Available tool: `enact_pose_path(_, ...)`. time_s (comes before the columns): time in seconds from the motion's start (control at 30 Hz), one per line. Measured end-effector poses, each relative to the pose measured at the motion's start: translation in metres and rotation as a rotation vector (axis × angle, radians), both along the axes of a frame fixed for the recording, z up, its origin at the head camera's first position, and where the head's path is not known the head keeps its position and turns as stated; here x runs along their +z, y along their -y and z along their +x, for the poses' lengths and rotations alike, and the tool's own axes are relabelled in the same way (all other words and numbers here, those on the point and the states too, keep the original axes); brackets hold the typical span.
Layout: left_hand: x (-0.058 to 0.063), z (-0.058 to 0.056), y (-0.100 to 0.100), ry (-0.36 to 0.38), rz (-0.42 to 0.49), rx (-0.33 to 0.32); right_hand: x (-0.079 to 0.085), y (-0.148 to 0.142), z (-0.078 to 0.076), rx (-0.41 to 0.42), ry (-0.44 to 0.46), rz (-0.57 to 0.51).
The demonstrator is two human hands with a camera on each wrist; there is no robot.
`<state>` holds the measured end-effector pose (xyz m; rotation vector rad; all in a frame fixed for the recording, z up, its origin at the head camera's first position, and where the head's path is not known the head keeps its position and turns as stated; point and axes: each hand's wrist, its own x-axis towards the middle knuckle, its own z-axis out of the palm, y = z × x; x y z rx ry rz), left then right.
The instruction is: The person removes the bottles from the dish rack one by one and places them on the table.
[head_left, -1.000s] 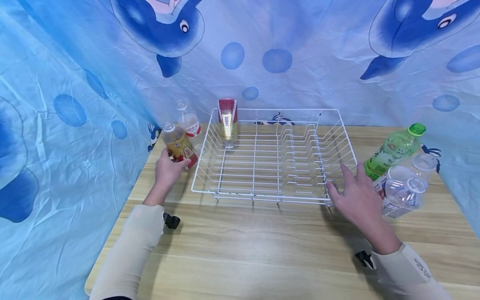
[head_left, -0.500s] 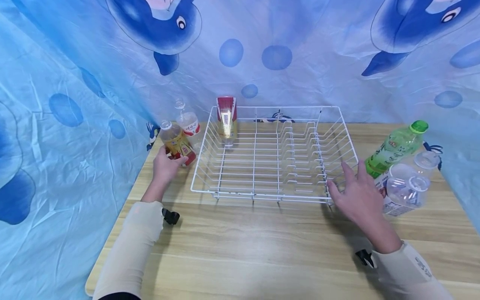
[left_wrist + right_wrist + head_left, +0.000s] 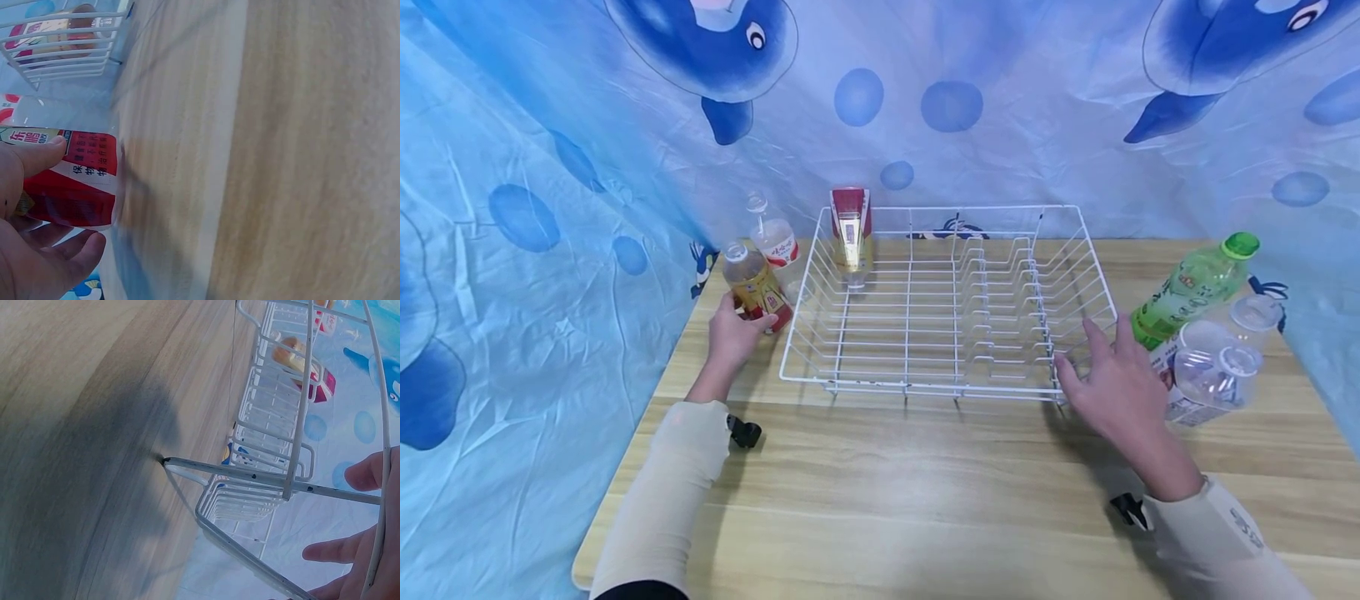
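In the head view my left hand (image 3: 732, 333) is around a clear plastic bottle (image 3: 757, 290) with a red and yellow label, beside the rack's left side. The left wrist view shows my thumb on the label (image 3: 75, 178) and curled fingers at the other side. Behind it is a clear bottle (image 3: 780, 244) with a red and white label. My right hand (image 3: 1116, 379) is at the near right corner of the white wire dish rack (image 3: 917, 387), fingers spread. Another red and yellow bottle (image 3: 852, 237) stands neck-down in the rack's far left corner.
Right of the rack are a green bottle (image 3: 1187, 292) with a green cap and clear bottles (image 3: 1217, 375) close to my right hand. The wooden table (image 3: 917, 492) meets a blue dolphin-print sheet (image 3: 1000, 158) at the back and left.
The whole head view shifts slightly, with the scene sitting a little higher in the frame. Both hands keep their places at the bottle and the rack.
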<state>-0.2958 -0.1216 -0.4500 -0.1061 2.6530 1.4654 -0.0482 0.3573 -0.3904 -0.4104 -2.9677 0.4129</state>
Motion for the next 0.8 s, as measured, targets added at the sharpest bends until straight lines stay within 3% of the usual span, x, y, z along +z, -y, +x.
enact_pose_path(0.5,-0.007,0.002,-0.001,0.012,0.034,0.019,-0.001,0.0,0.0,-0.005,-0.007,0.0)
enact_pose_path(0.6,0.002,0.003,-0.003,-0.063,-0.024,0.049,-0.001,0.0,0.0,-0.01,-0.007,0.002)
enact_pose_path(0.8,0.035,0.012,-0.009,-0.29,-0.258,0.075,-0.001,0.0,0.0,-0.013,-0.002,0.002)
